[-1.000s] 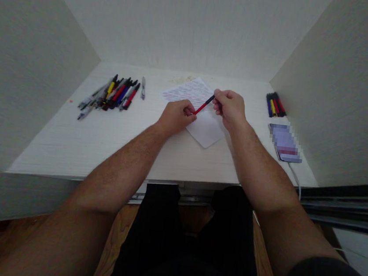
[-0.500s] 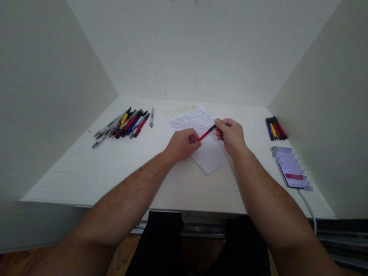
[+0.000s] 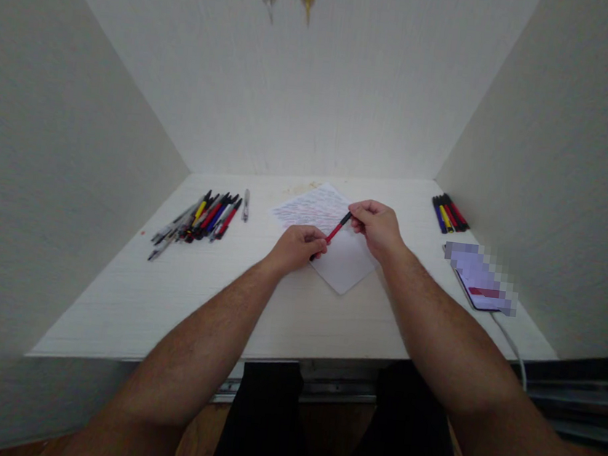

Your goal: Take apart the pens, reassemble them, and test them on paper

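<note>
A red pen with black ends [image 3: 335,231] is held slantwise between my two hands, above a sheet of paper [image 3: 344,269]. My left hand [image 3: 300,248] pinches its lower red part, and a black end shows below the fingers. At the upper black end, my right hand [image 3: 373,223] grips between thumb and fingers. The far half of the paper carries rows of handwriting in coloured ink; its near half is blank.
To the left lies a loose pile of pens [image 3: 203,218], with a clear pen [image 3: 246,205] beside it. Several pens [image 3: 450,214] lie together at the right, behind a phone [image 3: 477,277] with a white cable [image 3: 513,347]. Panels enclose the desk [image 3: 163,307] on three sides.
The pen stays in both hands. My left hand now sits lower on it, and a black lower end has come into sight. The camera view has tilted up slightly.
</note>
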